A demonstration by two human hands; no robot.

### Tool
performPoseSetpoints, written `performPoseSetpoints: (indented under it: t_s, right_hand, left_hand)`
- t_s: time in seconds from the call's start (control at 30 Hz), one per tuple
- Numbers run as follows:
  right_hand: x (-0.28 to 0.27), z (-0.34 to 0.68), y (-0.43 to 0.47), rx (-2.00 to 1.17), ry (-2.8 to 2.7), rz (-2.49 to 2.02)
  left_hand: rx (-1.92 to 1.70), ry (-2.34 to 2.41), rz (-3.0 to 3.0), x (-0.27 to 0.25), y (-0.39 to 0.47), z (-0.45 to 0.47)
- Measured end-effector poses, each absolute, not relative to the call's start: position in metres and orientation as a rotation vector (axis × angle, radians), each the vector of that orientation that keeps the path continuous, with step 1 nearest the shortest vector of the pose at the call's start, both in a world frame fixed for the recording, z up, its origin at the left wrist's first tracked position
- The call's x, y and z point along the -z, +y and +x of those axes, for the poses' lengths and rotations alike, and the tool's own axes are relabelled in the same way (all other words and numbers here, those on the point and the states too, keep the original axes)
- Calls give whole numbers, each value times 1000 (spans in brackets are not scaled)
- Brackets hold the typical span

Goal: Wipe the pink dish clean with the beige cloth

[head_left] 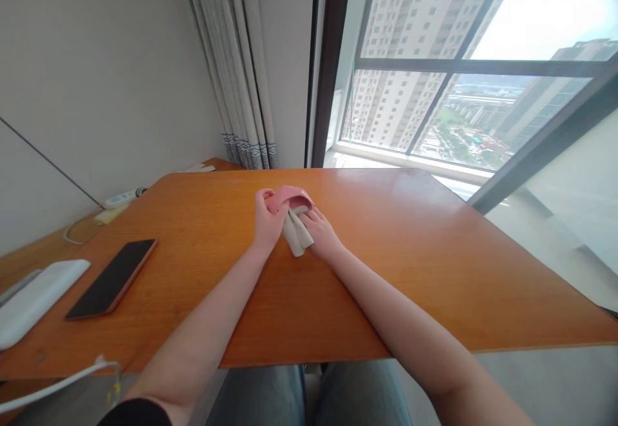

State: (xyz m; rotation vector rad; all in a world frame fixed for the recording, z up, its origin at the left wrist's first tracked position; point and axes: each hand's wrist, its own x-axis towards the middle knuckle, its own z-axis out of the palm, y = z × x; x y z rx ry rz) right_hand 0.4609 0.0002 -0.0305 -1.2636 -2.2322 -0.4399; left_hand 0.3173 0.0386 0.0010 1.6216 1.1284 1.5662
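A small pink bowl (286, 195) is tilted on its side above the middle of the table, its hollow facing toward me and to the right. My left hand (268, 216) is closed around the bowl's left side, the thumb at its near rim. A whitish cloth (297, 233) is bunched partly inside the hollow, with a folded end hanging down toward the tabletop. My right hand (322, 231) grips the cloth at the bowl's right side. Some of its fingertips are hidden by the cloth and bowl.
The wooden table (434, 265) spreads out around both hands. On its left lie a dark phone-like slab (113, 278) and a white flat object (41, 300). A white cable (62, 384) crosses the near left edge. A power strip (120, 199) sits by the wall.
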Motion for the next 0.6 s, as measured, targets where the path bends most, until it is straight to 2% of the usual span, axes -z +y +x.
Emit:
performPoseSetpoints:
  t_s: [0.17,0.43,0.6]
  right_hand:
    - [29,463,0,293,-2135,-1223]
    - [35,465,0,293,-2236,-1199]
    - [37,465,3,173,-2131,-1262]
  left_hand:
    - [-1556,1097,1271,26,35,338]
    - [-1332,1120,1930,5,52,307]
    - [-1445,995,1398,22,47,325]
